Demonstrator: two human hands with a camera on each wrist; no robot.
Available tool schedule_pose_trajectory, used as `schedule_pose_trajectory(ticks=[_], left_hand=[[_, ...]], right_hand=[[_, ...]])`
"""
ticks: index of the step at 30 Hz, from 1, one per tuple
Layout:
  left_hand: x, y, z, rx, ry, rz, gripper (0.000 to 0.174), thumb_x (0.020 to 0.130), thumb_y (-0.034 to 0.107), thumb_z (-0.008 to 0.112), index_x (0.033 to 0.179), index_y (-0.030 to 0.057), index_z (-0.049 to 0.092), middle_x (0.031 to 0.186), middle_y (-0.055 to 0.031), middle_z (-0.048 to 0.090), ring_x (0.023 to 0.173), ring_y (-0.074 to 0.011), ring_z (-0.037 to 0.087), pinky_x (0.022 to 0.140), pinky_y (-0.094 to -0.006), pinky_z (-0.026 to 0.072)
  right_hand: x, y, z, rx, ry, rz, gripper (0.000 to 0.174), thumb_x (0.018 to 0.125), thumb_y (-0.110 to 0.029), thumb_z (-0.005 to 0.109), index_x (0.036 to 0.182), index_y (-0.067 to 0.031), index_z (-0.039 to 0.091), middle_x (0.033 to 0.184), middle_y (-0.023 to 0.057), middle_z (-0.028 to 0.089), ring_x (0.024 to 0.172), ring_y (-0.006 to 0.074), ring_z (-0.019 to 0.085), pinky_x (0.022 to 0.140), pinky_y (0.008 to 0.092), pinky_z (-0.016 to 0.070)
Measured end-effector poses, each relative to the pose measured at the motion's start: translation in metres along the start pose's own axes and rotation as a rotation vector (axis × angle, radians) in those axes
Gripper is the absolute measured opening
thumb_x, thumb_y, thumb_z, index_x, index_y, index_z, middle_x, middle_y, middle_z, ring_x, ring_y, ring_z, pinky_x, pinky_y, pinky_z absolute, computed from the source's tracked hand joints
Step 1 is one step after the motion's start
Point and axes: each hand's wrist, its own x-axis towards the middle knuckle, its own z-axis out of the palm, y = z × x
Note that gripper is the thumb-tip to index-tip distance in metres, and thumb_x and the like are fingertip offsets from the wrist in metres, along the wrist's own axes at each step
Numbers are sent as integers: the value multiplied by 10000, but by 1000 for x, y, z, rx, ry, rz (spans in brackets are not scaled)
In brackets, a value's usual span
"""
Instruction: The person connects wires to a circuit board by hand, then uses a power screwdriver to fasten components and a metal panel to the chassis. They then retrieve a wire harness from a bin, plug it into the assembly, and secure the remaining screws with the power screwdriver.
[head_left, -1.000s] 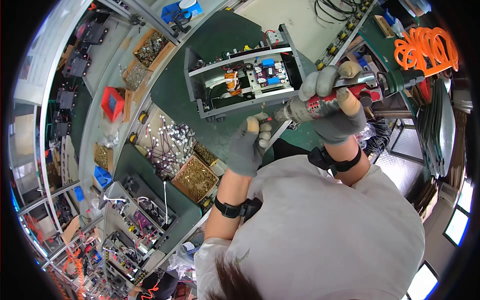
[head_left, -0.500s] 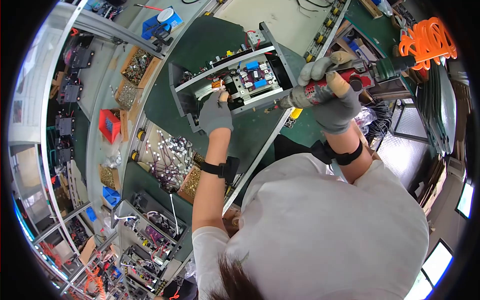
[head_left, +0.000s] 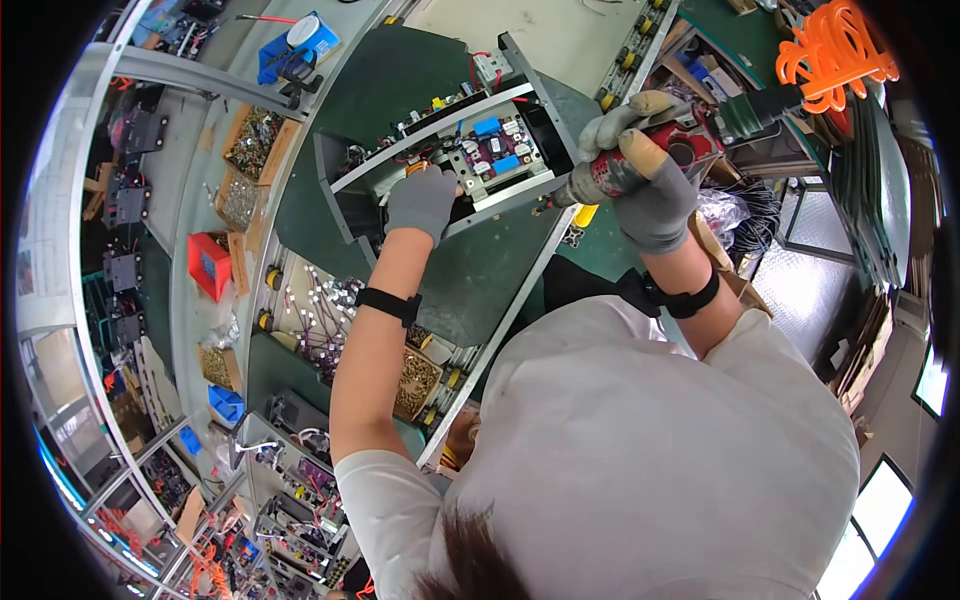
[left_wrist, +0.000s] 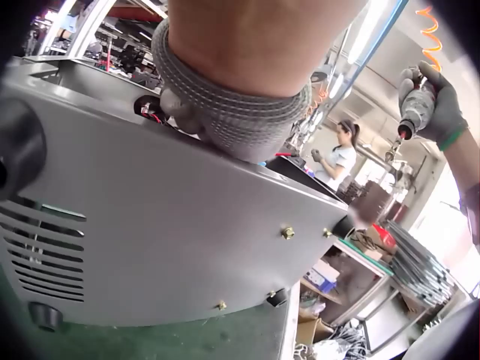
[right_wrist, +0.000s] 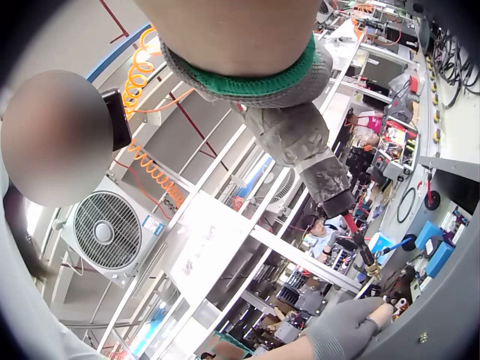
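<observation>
Your right hand (head_left: 655,195): curled round driver (head_left: 593,182), at the case's near right corner | Your left hand (head_left: 422,205): in case's (head_left: 505,206) left half, grip hidden, cannot tell | Case: on green mat (head_left: 470,285)

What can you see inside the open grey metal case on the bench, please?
Inside the case is a circuit board carrying two blue components. The left hand reaches in beside it, so whatever lies beneath that hand is hidden.

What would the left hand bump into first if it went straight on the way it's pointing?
Most likely the orange coil inside the grey metal casing, just beyond the left hand, though depth is hard to judge.
</observation>
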Motion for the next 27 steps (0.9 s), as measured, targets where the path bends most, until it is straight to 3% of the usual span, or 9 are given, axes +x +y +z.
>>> schedule_pose_trajectory(ticks=[4, 11, 13, 17, 19, 22, 25, 27], left_hand=[[8, 1, 5, 195, 6, 166, 110, 821, 129, 530, 909, 85, 581, 891, -90, 595, 844, -253, 619, 657, -385, 509], [10, -2, 9, 107, -12, 160, 127, 801, 119, 563, 894, 69, 633, 901, -88, 607, 847, -224, 629, 678, -343, 525], [14, 0, 7, 85, -37, 180, 135, 799, 116, 563, 903, 79, 642, 927, -81, 613, 863, -229, 632, 697, -346, 525], [17, 0, 9, 41, -105, 146, 153, 802, 115, 560, 926, 98, 647, 951, -80, 617, 901, -237, 630, 707, -349, 524], [17, -1, 12, -12, -146, 62, 147, 848, 198, 545, 945, 121, 624, 949, -76, 593, 937, -250, 596, 745, -384, 493], [17, -2, 14, -135, -165, 12, 172, 840, 146, 535, 966, 144, 652, 1002, -76, 610, 948, -254, 619, 742, -376, 513], [15, -3, 14, -219, -144, -1, 172, 856, 165, 522, 970, 154, 652, 1015, -69, 607, 953, -261, 616, 754, -389, 506], [15, -4, 15, -241, -145, -27, 181, 851, 154, 516, 972, 154, 651, 1020, -73, 608, 958, -266, 614, 755, -389, 505]], right_hand=[[2, 3, 2, -32, 7, 20, 282, 718, -63, 585, 979, -1, 497, 755, 128, 573, 720, 226, 570, 694, 361, 479], [9, 13, 3, -73, 3, 16, 282, 720, -40, 576, 985, 15, 498, 768, 125, 578, 712, 219, 574, 689, 355, 483], [10, 19, 1, -126, -15, 6, 313, 738, -49, 529, 1046, -19, 479, 785, 143, 550, 724, 258, 539, 664, 395, 456], [15, 26, 6, -49, -15, 19, 259, 719, -1, 566, 971, 28, 514, 790, 124, 594, 728, 221, 595, 700, 346, 490], [18, 34, 4, -77, -15, 19, 261, 714, 7, 581, 967, 36, 524, 794, 123, 602, 734, 211, 609, 700, 325, 495], [22, 49, 7, -98, -51, 7, 280, 708, 5, 609, 975, 40, 533, 798, 117, 610, 726, 202, 617, 690, 309, 499], [23, 69, 10, -237, -87, 6, 238, 756, -7, 523, 993, 8, 503, 774, 135, 572, 722, 234, 561, 699, 373, 469], [22, 81, 14, -222, -71, 31, 231, 749, 16, 534, 978, 17, 510, 778, 133, 582, 725, 226, 578, 708, 361, 483]])
